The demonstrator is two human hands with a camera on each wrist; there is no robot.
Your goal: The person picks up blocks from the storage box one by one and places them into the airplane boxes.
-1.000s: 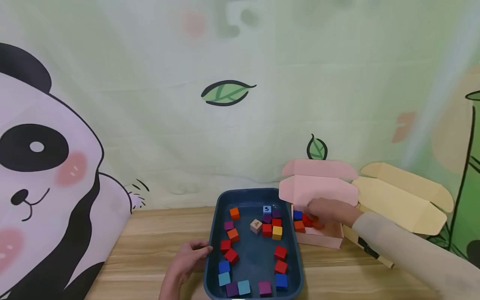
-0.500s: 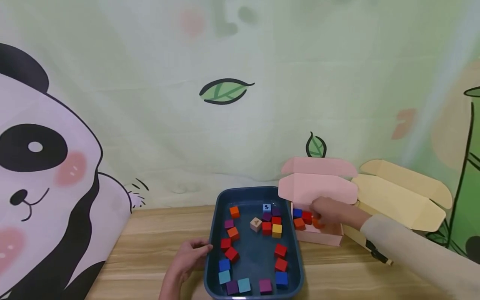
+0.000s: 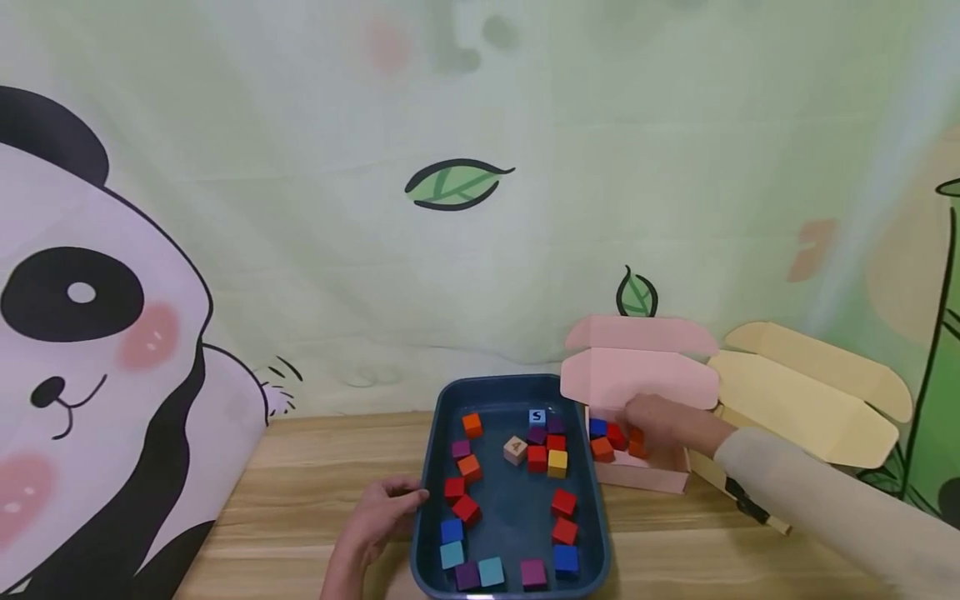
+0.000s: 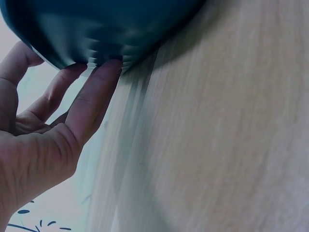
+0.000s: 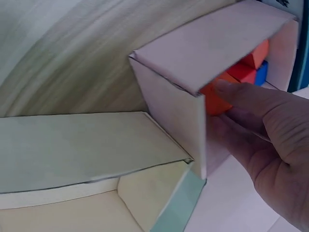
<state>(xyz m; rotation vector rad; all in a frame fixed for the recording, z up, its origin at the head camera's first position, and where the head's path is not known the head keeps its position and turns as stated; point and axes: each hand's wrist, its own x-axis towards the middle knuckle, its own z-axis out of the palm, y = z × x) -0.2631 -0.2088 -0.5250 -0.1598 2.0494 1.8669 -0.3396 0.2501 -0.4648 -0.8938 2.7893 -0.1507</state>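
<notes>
while the left hand [image 3: 382,510] is resting loose fingers against the dark blue rectangular tray [image 3: 510,525], the right hand [image 3: 658,419] is pinching an orange cube [image 5: 217,101] inside the pink cardboard box [image 3: 641,477], seemingly arranging it; careful release is probably being needed next.

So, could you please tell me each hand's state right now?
Left hand: open, fingertips touching the tray.
Right hand: holding an orange block in the pink box.

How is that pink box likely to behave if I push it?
The pink box looks like thin folded card, so it is probably light and may slide. Its raised lid would likely swing or flex if knocked. The flat-sided cubes inside should shift rather than roll.
</notes>
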